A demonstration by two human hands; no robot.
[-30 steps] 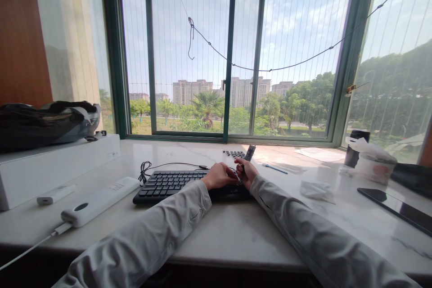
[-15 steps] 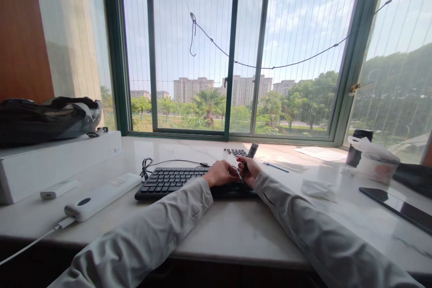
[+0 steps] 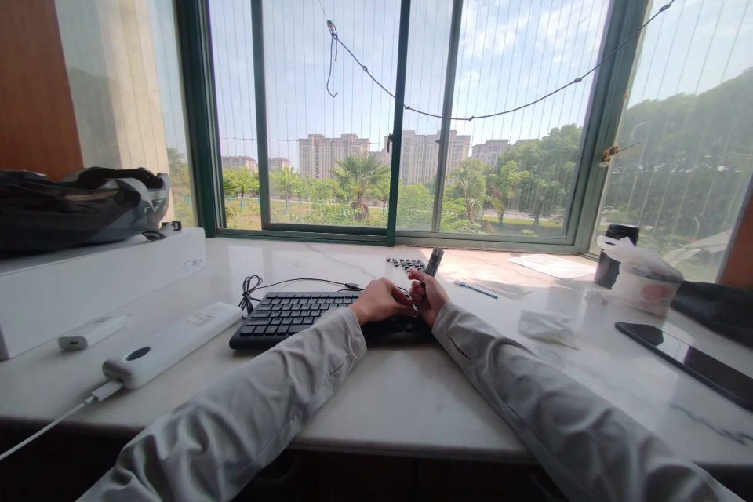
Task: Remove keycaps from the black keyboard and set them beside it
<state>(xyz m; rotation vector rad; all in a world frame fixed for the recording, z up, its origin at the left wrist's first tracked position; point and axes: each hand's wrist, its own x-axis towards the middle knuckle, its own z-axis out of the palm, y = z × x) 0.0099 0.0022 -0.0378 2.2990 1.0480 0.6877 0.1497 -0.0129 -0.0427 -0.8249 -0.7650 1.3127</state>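
Head view has both hands meeting over the right end of a black keyboard [image 3: 288,314]. It lies flat on the pale marble worktop [image 3: 400,400], about midway between the near edge and the window side. The keyboard is low and wide, with rows of dark keys bearing faint light legends. Its thin black cable [image 3: 259,290] is bunched at its far left corner and runs along behind it.

The right hand [image 3: 431,298] is closed around a dark tool [image 3: 435,260]. This is a slim, stick-like piece that rises out of the fist and leans toward the window. Its upper end catches the sun, and its finer detail is too small to read. The left hand [image 3: 381,301] sits right against the right one, fingers curled down onto the keys; whether it pinches anything cannot be told. Both sleeves are light grey.

Just behind the hands lies a small dark patch of keys [image 3: 405,263]; whether they are loose or joined is unclear. A pen [image 3: 475,289] lies to the right of it, and a crumpled tissue [image 3: 544,324] lies nearer the right edge. A black phone [image 3: 688,361] lies flat by that edge. A dark cup [image 3: 615,255] and a white tub [image 3: 644,282] stand toward the far right corner. At the left edge a white box [image 3: 100,274] carries a dark bag [image 3: 76,208]. A long white device [image 3: 170,343] lies in front of the box.
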